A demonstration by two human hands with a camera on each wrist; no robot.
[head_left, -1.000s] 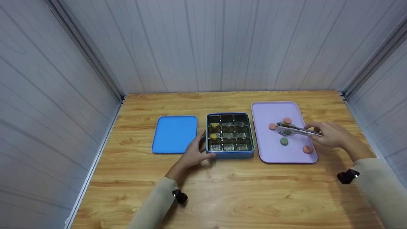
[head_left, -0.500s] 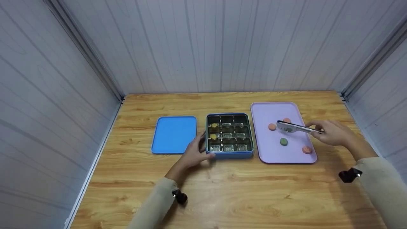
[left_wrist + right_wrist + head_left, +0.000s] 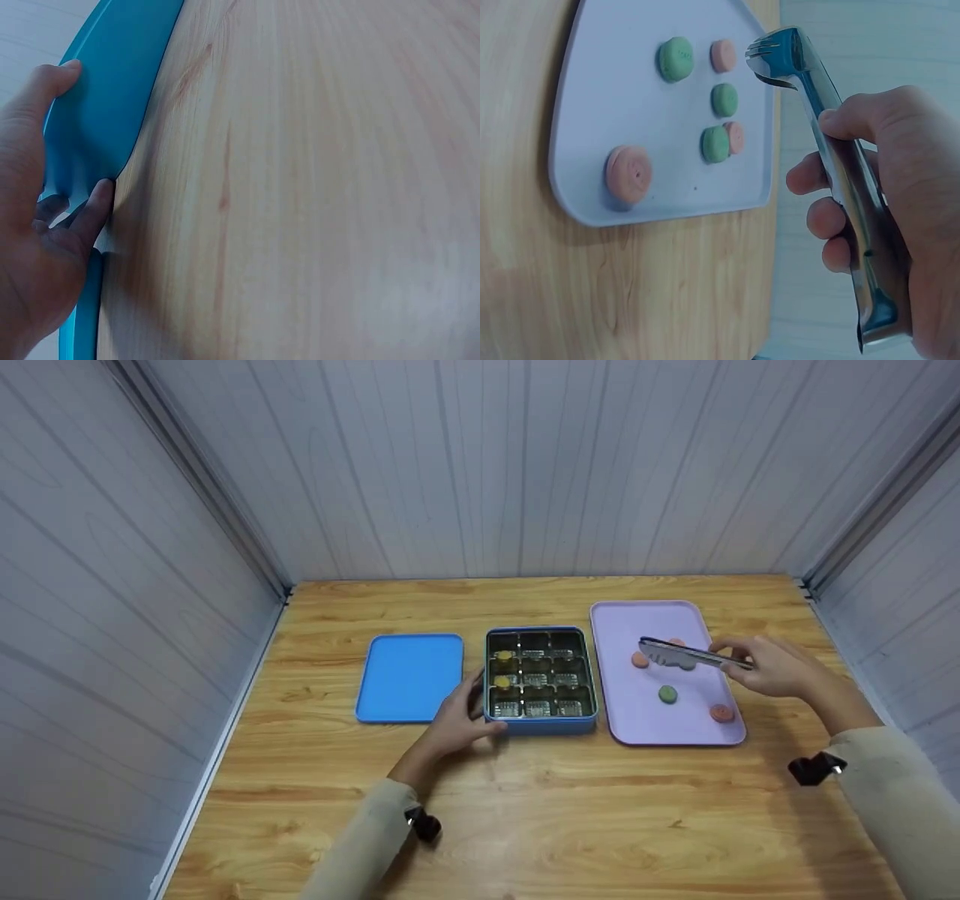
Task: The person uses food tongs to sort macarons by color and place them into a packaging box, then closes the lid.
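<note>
My right hand grips metal tongs and holds them over the lilac tray. In the right wrist view the tongs' tips hang above the tray with nothing between them. On the tray lie several pink and green macarons, among them a green one and a pink one. My left hand grips the front left corner of the open blue tin. Two yellow macarons sit in the tin's left compartments. In the left wrist view my thumb and fingers clasp the tin's blue wall.
The tin's flat blue lid lies left of the tin. The wooden table is walled in by pale panels at the back and on both sides. A pink macaron lies near the tray's near edge.
My right hand has lifted the tongs a little and carried their tips leftward over the tray. My left hand has stayed on the tin.
</note>
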